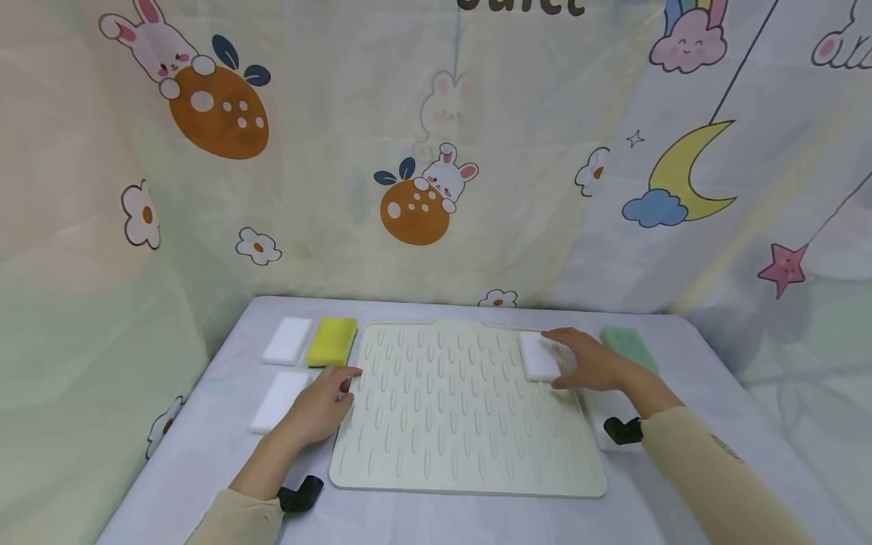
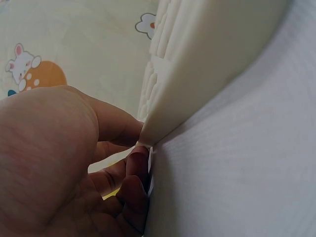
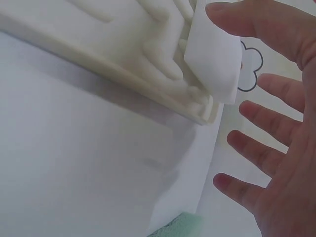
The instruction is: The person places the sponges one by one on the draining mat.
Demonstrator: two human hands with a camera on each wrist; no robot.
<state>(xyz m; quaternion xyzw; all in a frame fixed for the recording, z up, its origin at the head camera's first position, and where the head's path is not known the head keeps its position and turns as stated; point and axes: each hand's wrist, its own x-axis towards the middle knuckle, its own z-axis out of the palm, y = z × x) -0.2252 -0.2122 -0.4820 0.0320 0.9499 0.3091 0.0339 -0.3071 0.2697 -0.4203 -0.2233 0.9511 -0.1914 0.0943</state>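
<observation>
A cream ribbed mat [image 1: 470,424] with long raised bumps lies flat on the table. My left hand [image 1: 320,406] is at its left edge. In the left wrist view the thumb [image 2: 123,126] touches the mat's side, with the other fingers loosely bent below it. A white sponge block [image 1: 540,357] sits at the mat's upper right. Over its right side is my right hand [image 1: 599,363], fingers spread apart. The right wrist view has the thumb [image 3: 237,17] overlapping the white block, while the other fingers stand away from it.
Left of the mat lie two white blocks, one farther back [image 1: 288,341] and one nearer [image 1: 279,401], plus a yellow sponge [image 1: 331,342]. A green sponge [image 1: 630,348] lies behind my right hand. Another white block [image 1: 602,409] is partly hidden under the right wrist. Printed cloth hangs behind the table.
</observation>
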